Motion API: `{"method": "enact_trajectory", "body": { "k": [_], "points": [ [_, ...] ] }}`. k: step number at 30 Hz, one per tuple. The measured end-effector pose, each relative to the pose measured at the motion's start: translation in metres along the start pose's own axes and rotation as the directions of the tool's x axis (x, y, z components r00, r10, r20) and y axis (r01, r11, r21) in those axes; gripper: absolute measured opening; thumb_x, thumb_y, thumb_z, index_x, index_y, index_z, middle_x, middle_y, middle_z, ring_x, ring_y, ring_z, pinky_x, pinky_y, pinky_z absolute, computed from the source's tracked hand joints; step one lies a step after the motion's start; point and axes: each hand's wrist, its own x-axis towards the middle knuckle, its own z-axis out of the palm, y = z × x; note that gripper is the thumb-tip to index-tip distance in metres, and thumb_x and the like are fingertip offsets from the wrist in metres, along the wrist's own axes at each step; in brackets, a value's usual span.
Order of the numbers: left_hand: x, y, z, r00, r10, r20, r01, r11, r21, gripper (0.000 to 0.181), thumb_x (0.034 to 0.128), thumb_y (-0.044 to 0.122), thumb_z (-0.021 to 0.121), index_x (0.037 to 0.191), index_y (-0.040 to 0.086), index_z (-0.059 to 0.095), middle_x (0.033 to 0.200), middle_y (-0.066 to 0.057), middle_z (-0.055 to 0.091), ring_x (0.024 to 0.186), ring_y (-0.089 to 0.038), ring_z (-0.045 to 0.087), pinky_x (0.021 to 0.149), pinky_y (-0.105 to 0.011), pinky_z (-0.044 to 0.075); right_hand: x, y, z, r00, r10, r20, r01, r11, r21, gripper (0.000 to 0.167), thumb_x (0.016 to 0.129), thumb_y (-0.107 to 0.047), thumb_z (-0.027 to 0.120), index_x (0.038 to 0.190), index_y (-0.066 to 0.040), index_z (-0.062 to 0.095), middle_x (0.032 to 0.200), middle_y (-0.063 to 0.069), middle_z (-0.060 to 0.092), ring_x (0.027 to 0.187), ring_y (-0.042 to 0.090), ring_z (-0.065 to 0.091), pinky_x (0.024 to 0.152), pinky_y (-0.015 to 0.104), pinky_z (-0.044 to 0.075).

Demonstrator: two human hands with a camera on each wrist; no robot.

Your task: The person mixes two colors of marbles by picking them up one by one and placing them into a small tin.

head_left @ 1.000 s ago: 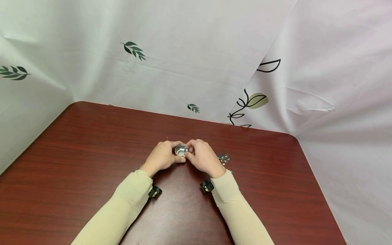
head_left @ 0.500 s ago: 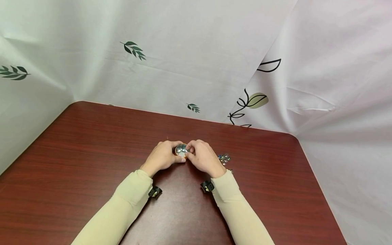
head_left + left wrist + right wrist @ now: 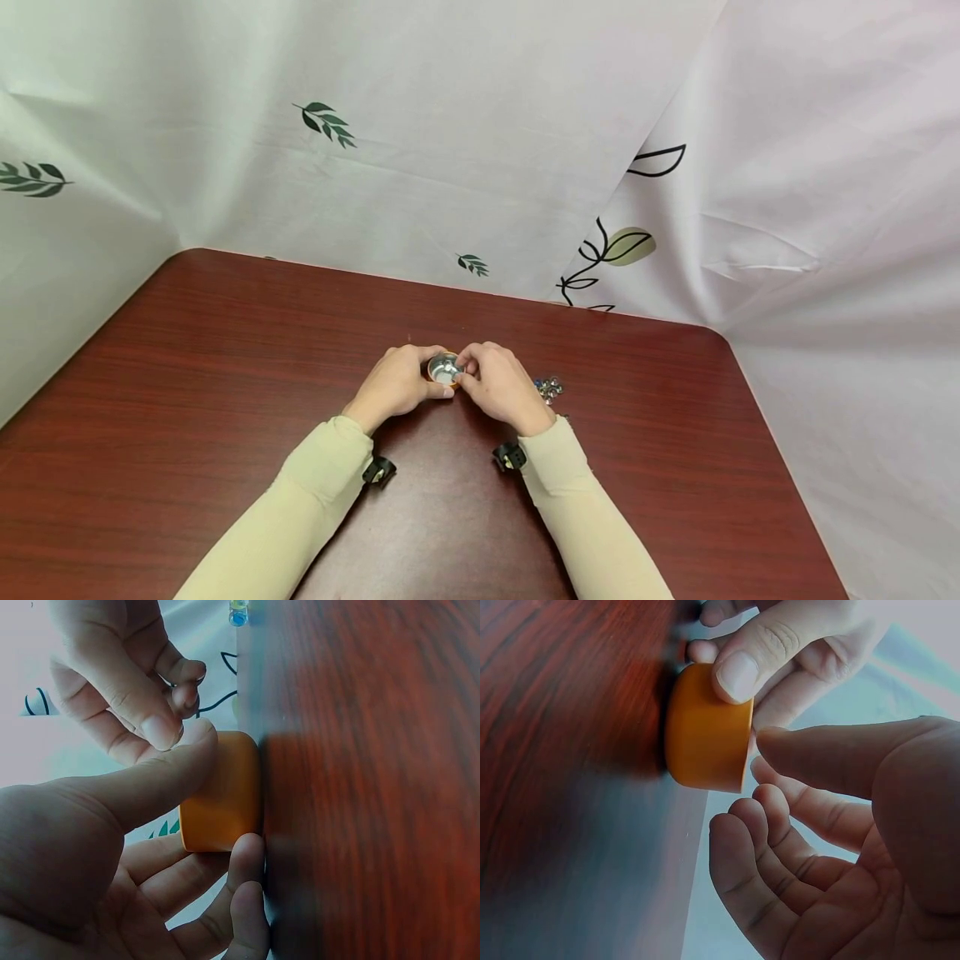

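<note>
Cup (image 3: 444, 370) gleams silver inside — head view only.

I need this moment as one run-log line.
left hand: grips orange cup; right hand: at cup's rim; glass marbles: on table, right of cup

The tabletop (image 3: 675, 467), reddish brown with dark grain, spreads under and around the fingers (image 3: 731, 859), its far corners rounded. Beyond them hangs a pale, wrinkled cloth (image 3: 450, 125), which also lines both sides. Dark green sprigs (image 3: 327, 123) are printed ahead of the fingers and to their left; ahead and to the right climb black-outlined leaves (image 3: 633, 246). Soft glare (image 3: 397, 533) lies on the near side.
</note>
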Motion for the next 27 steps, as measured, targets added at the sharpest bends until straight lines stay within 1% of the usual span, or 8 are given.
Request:
{"method": "enact_trajectory", "body": {
  "k": [6,13,21,27],
  "points": [
    [0.000,0.000,0.000,1.000,0.009,-0.003,-0.009,1.000,-0.003,0.055,0.0795,0.031,0.087,0.131,0.021,0.069,0.105,-0.002,0.072,0.094,-0.022,0.063,0.083,-0.040,0.050,-0.002,0.002,-0.002,1.000,0.009,-0.007,-0.009,1.000,-0.003,0.006,0.093,-0.013,0.072,0.099,-0.011,0.071,0.086,0.000,0.059,0.076,0.013,0.054,0.070,0.028,0.047],
    [-0.001,0.001,0.000,1.000,0.005,0.003,-0.005,1.000,0.000,0.053,0.0796,0.031,0.087,0.129,0.024,0.069,0.101,0.000,0.072,0.093,-0.023,0.062,0.082,-0.040,0.049,-0.003,0.003,-0.004,1.000,0.018,-0.008,-0.018,1.000,0.000,0.007,0.094,-0.014,0.072,0.100,-0.011,0.071,0.085,-0.002,0.057,0.076,0.013,0.053,0.069,0.029,0.047],
    [-0.001,0.001,0.000,1.000,0.001,-0.001,-0.001,1.000,-0.008,0.057,0.0792,0.031,0.087,0.132,0.020,0.068,0.104,-0.001,0.073,0.099,-0.024,0.064,0.086,-0.041,0.050,-0.005,0.006,-0.008,1.000,0.012,-0.019,-0.012,1.000,0.005,0.006,0.093,-0.014,0.073,0.098,-0.012,0.071,0.084,-0.001,0.056,0.075,0.014,0.053,0.068,0.029,0.047],
    [0.000,0.000,0.000,1.000,-0.007,0.000,0.007,1.000,-0.002,0.057,0.0792,0.030,0.087,0.132,0.021,0.068,0.102,-0.001,0.073,0.100,-0.025,0.063,0.086,-0.041,0.050,-0.007,0.009,-0.010,0.999,0.013,-0.032,-0.013,1.000,-0.006,0.006,0.092,-0.011,0.073,0.097,-0.013,0.071,0.083,-0.002,0.057,0.076,0.013,0.053,0.069,0.029,0.047]
  ]
}}
